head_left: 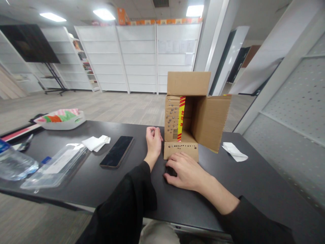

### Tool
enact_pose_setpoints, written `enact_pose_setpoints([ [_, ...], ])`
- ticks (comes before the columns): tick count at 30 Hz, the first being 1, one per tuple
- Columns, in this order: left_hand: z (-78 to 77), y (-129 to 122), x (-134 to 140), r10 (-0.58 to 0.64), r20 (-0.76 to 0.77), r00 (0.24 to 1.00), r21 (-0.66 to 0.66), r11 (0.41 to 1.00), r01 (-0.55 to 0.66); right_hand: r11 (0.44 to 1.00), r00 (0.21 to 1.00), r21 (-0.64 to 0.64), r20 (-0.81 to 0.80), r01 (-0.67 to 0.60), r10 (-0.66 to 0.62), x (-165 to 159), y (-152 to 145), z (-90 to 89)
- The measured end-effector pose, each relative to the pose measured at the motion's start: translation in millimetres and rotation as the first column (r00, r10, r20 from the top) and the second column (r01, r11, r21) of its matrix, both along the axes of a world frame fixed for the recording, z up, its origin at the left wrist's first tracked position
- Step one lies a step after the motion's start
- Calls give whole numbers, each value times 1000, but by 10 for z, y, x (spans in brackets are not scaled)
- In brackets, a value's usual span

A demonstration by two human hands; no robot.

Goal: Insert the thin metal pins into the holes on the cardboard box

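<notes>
White shelving (135, 57) lines the far wall; you work at a dark table (256, 193). Step in hand, as judged: close work around the front of an open cardboard box (213, 118), which stands directly ahead of you near the table's far edge. Next move seems to call for a careful fingertip grip, with the box kept steady.

Pose: your left hand (153, 144) is raised just beside the box's left side, wrist bent up, fingers curled narrowly; cannot tell whether anything is pinched in them. Your right hand (186, 171) lies low before the box, palm down, fingers arched, thumb parted from the index finger. Dark patch within that gap: small object or shadow, undetermined. Your right forearm enters obliquely from lower right.

Box: mouth facing you, flaps spread. Lower flap (179, 148) carries a row of dark dots; left flap (170, 115) shows scattered grey spots beside yellow-red tape (181, 118).

Farther out: phone (117, 151) and folded tissues (96, 143) left of you; another tissue (234, 151) right of the box; bottle (17, 162) at far left.
</notes>
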State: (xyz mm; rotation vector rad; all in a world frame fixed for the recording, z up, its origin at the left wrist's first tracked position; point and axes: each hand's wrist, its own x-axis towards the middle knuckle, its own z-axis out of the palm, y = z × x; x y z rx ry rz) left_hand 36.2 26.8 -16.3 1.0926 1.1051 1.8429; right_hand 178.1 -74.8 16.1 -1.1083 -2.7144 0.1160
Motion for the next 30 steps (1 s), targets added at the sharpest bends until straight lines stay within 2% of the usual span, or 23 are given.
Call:
enact_pose_setpoints([
  [10,-5,3,-3,2,-1,1000,1,1000,-2,999,995,-43,-96,-20,16,23,40,59],
  [15,-15,10,-9,-2,-7,1000,2,1000,2,998,969,-39,-245,-48,37,90,110,6],
  [18,-29,19,-12,-8,-10,1000,3,1000,8,999,926,-38,-376,-24,8,134,161,-37],
  [23,-45,30,-15,-13,-12,1000,15,1000,14,990,800,-43,-584,135,-134,184,245,-77],
  [27,-24,17,-11,-15,-7,1000,8,1000,15,968,709,-79,-667,238,-229,211,314,-96],
  [30,-18,11,-9,-14,-13,1000,8,1000,14,956,673,-82,-693,282,-258,229,363,-126],
])
